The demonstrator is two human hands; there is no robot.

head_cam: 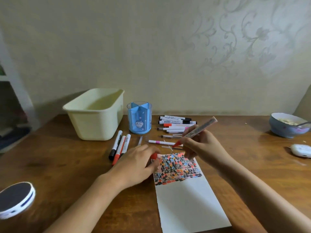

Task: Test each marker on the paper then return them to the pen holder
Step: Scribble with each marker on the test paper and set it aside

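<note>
Red cap (154,155) peeks from the left hand (137,163), whose curled fingers hide most of it. Right hand (199,144) grips an uncapped marker (196,132), tip raised above the paper (186,195).

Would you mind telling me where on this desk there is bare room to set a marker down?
Bare wood lies left of the paper, between the left hand and the round disc, and right of the paper toward the bowl. It is crowded behind the paper, where loose markers lie beside the pen holder.
</note>
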